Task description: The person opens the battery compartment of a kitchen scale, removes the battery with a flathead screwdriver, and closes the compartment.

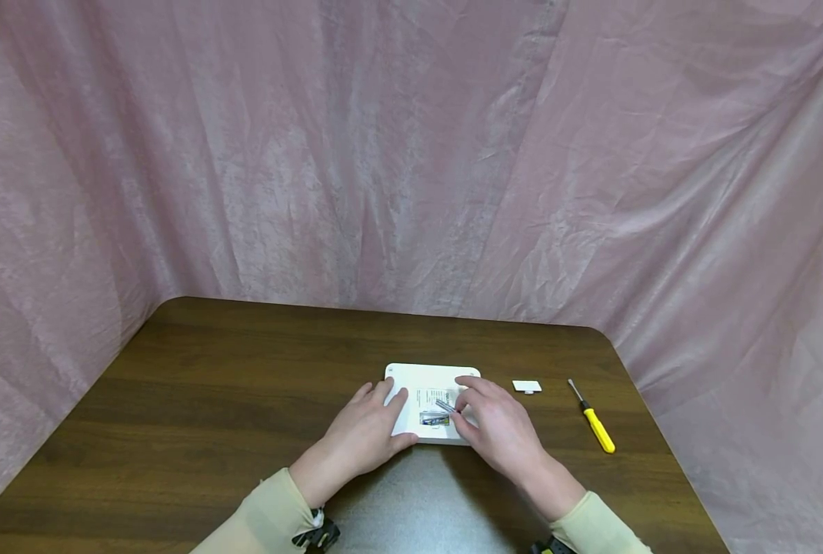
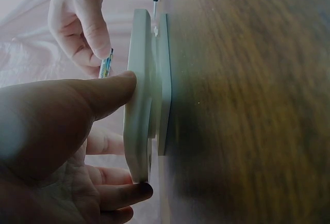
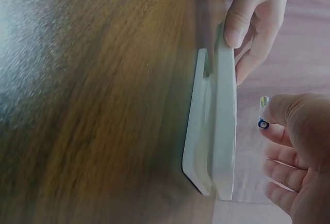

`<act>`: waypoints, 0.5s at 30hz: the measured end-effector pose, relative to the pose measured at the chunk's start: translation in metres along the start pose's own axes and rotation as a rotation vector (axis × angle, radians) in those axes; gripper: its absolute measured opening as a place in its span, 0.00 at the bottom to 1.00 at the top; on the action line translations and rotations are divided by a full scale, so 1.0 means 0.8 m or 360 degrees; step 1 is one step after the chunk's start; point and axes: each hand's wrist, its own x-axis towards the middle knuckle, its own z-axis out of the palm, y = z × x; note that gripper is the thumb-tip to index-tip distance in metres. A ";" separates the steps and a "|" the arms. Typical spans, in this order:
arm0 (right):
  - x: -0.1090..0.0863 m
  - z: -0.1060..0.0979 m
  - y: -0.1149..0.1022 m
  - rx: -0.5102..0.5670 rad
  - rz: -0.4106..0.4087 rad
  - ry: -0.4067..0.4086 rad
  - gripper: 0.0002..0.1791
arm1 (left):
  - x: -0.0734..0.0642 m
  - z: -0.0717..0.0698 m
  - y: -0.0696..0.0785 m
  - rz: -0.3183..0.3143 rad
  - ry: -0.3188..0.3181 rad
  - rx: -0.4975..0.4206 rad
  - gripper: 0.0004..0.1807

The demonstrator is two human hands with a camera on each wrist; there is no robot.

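A flat white device with a printed label lies on the table, a small open battery compartment in its upper face. Seen edge-on in the left wrist view, it has two layers with a gap between. My left hand holds its left side, thumb at the near edge and fingers along the far side. Above the compartment, my right hand pinches a slim battery between thumb and index finger. Something blue and yellow shows inside the compartment, too small to make out surely.
Right of the device lies a small white cover with a tab. Farther right is a screwdriver with a yellow handle, its tip pointing away. A brown wooden table bears everything, and a pink curtain hangs behind it.
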 end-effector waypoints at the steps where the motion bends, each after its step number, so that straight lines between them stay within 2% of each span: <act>1: -0.001 -0.001 0.001 -0.0003 0.0001 0.0009 0.11 | 0.000 0.000 0.000 -0.0001 0.0002 0.0002 0.41; 15: -0.013 -0.012 0.018 -0.0037 0.0020 0.0142 0.12 | 0.000 0.002 -0.001 0.0017 0.0010 0.0024 0.41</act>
